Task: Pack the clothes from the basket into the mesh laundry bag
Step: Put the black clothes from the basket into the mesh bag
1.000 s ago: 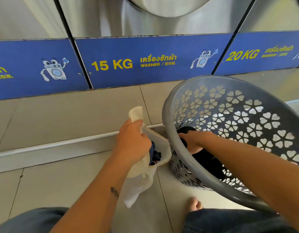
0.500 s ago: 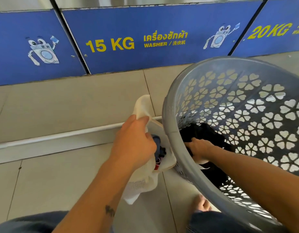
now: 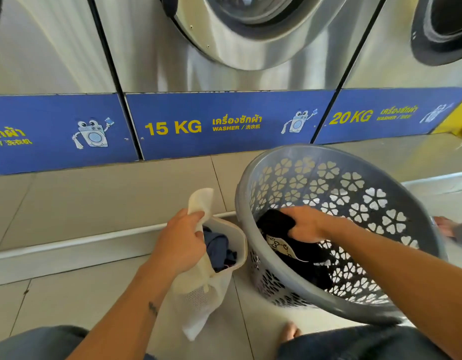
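Observation:
A grey plastic laundry basket (image 3: 380,183) with heart-shaped cut-outs is tipped toward me on the tiled floor. Dark clothes (image 3: 302,255) lie inside it, one with a patterned beige label. My right hand (image 3: 306,224) reaches into the basket and grips a black garment (image 3: 275,220). Left of the basket, my left hand (image 3: 181,242) holds the rim of a white mesh laundry bag (image 3: 198,300), keeping its mouth open. Blue clothing (image 3: 218,246) sits inside the bag.
Steel washing machines (image 3: 224,61) with blue "15 KG" and "20 KG" panels stand on a raised tiled step (image 3: 94,198) straight ahead. My knees in dark jeans (image 3: 354,344) and bare toes (image 3: 289,331) fill the bottom edge. A foot (image 3: 444,226) shows at the right.
My right hand has closed on the black garment and lifted it slightly inside the basket. The view has tilted up, showing the washer doors. The left hand holds the bag as before.

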Motion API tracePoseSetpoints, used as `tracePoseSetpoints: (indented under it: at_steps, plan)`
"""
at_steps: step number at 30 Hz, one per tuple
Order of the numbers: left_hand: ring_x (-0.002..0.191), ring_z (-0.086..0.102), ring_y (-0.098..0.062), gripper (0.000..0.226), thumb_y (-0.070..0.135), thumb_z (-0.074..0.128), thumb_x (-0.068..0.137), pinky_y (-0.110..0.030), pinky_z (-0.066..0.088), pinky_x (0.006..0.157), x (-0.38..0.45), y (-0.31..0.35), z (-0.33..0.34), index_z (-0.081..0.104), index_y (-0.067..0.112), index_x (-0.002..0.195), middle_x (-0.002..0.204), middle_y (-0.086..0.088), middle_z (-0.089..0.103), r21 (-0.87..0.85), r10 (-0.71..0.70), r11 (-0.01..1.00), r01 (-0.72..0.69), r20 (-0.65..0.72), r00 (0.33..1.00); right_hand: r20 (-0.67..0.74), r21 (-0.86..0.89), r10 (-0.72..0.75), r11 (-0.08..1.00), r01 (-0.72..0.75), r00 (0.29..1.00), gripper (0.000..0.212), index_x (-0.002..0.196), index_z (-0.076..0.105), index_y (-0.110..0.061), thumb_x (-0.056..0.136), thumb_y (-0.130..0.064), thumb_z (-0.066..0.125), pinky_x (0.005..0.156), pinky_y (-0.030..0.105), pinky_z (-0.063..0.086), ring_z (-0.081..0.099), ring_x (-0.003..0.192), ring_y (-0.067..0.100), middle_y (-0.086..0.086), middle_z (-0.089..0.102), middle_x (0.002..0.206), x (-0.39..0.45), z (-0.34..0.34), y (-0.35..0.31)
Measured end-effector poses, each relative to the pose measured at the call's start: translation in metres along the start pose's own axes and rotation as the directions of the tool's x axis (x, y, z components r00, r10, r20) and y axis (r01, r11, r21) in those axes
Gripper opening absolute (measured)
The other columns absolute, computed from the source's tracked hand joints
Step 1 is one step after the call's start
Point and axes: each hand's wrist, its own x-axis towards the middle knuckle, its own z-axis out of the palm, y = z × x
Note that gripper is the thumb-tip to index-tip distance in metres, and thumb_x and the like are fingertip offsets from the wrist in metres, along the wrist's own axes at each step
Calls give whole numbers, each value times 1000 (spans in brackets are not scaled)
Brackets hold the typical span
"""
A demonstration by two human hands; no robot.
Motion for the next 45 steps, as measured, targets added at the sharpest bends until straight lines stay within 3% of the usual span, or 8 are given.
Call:
tracePoseSetpoints:
  at_steps: [6, 11, 15, 22, 27, 34, 39, 45]
  plan:
    - [122, 50, -27, 42, 5, 51, 94, -34, 41, 101, -33, -7, -17, 62, 24, 130, 139, -5, 53, -187, -65, 982, 31, -178, 982, -447, 228, -54, 958, 173, 893, 27, 107, 62, -18, 82, -9, 62, 73, 37, 52, 64, 86, 24, 3, 68, 92, -73, -32, -43]
    - [106, 60, -30, 38, 3, 54, 93, -43, 50, 98, -59, -5, -43, 70, 26, 119, 130, -8, 61, -405, -104, 914, -19, -280, 954, -705, 23, -156, 970, 243, 691, 30, 106, 59, -14, 78, -24, 59, 69, 41, 51, 56, 84, 30, 7, 54, 100, -122, -35, -106]
    - [98, 63, -41, 37, 7, 57, 91, -45, 53, 86, -67, -1, -63, 71, 30, 116, 116, -12, 70, -454, -95, 886, -95, -377, 921, -714, -106, -181, 983, 151, 677, 43, 123, 50, -18, 82, -24, 63, 70, 43, 54, 61, 98, 39, 9, 41, 135, -135, -18, -143]
    - [108, 62, -26, 38, 6, 57, 91, -25, 45, 84, -75, -3, -75, 70, 29, 118, 127, -7, 65, -489, -116, 866, -102, -396, 911, -567, -289, -230, 955, 71, 791, 91, 153, 1, -50, 90, -19, 58, 71, 44, 52, 56, 106, 37, 10, 40, 131, -125, 9, -143]
    - [109, 61, -23, 38, 5, 58, 90, -24, 44, 89, -73, 4, -78, 71, 28, 116, 127, -6, 64, -516, -129, 849, -112, -408, 904, -709, -74, -157, 986, 148, 688, 56, 136, 56, -34, 83, -17, 58, 77, 44, 55, 64, 102, 39, 10, 58, 124, -120, 0, -133]
    - [59, 53, -7, 33, 10, 64, 90, -21, 47, 56, -69, 15, -97, 73, 33, 111, 89, 21, 65, -662, -175, 725, -189, -443, 879, -928, 205, -23, 802, 561, 371, 43, 118, 66, -26, 78, -10, 65, 89, 18, 44, 59, 100, 9, -2, 65, 110, -150, -15, -174]
    - [96, 67, -10, 23, 16, 70, 85, -28, 52, 88, -66, 25, -100, 78, 32, 99, 105, 8, 73, -750, -174, 621, -228, -416, 893, -772, 238, -236, 753, 613, 590, 40, 123, 59, -23, 84, -16, 61, 94, 33, 51, 57, 106, 13, -6, 53, 114, -128, 28, -207]
    - [91, 64, 3, 24, 14, 69, 83, -18, 49, 78, -68, 29, -87, 78, 34, 92, 99, 10, 72, -713, -126, 673, -198, -375, 918, -538, 16, -425, 858, 513, 728, 31, 114, 63, -12, 85, -17, 54, 84, 42, 53, 54, 108, 29, 4, 46, 129, -92, 50, -192]
